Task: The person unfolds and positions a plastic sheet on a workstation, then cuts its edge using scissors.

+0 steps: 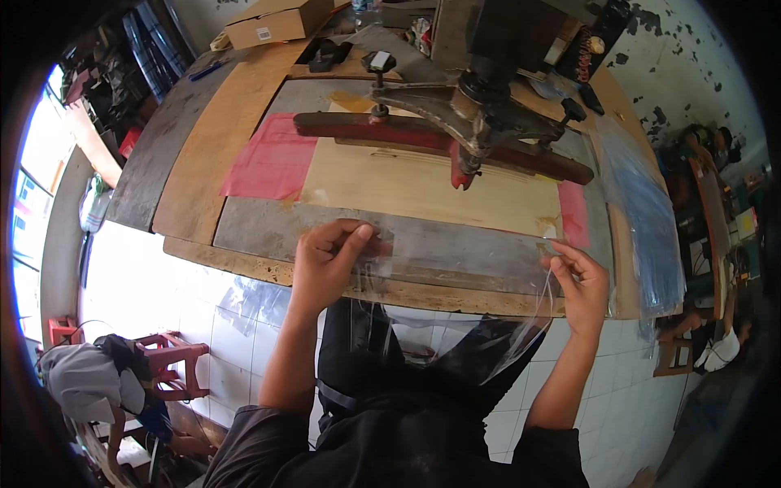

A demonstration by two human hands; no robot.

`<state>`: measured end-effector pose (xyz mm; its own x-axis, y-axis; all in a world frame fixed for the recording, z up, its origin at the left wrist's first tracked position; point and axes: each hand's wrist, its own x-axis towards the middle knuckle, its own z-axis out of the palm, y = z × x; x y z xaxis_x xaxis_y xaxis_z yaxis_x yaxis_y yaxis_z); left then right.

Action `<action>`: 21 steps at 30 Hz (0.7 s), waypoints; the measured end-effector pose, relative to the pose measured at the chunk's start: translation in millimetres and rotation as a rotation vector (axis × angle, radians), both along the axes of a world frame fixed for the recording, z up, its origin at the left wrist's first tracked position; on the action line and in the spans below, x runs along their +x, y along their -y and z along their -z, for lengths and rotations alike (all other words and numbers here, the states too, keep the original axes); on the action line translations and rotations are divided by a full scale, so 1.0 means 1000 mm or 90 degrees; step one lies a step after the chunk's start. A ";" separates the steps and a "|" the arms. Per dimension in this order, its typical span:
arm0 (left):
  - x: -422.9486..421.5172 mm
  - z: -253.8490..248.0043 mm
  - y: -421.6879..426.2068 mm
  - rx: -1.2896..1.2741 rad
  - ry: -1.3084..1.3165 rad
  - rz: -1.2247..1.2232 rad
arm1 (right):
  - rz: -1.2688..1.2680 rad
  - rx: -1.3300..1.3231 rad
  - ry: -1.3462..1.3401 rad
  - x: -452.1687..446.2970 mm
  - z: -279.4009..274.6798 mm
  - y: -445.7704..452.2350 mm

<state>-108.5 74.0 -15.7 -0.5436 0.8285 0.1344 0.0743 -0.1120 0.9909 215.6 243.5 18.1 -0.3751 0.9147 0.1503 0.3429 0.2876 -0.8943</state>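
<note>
A clear plastic sheet (468, 272) stretches between my two hands above the near edge of the work table, and its lower part hangs down over my lap. My left hand (338, 252) pinches it at the left side, thumb against the fingers. At the right side my right hand (576, 281) pinches the sheet's other edge. Beyond the hands lies a flat metal plate (285, 224) with a cream-coloured pad (390, 175) and pink-red patches (268, 159) on it. Over the pad stands a press head with a long red-brown bar (350, 126).
A stack of clear plastic sheets (643, 220) lies along the table's right side. A cardboard box (272, 23) and a blue pen (205, 71) sit at the back left. At lower left a person (89, 378) is near a red stool (175, 362); other people are at far right.
</note>
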 end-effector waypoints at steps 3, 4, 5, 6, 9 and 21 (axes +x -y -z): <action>-0.002 0.004 0.000 0.001 0.001 0.008 | 0.005 0.010 0.027 0.004 0.003 -0.002; -0.002 0.006 0.001 0.004 -0.009 0.014 | 0.010 0.016 0.043 0.005 0.003 -0.003; -0.002 0.004 0.001 0.005 -0.006 0.011 | 0.014 0.023 0.060 0.005 0.004 -0.002; -0.002 0.001 0.002 -0.006 -0.018 0.013 | 0.011 0.024 0.064 0.004 0.004 -0.002; -0.002 -0.001 0.002 -0.016 -0.012 0.019 | 0.019 0.019 0.037 0.002 0.005 0.001; -0.001 -0.006 0.003 -0.024 0.016 0.018 | 0.034 -0.049 -0.098 -0.002 0.015 0.009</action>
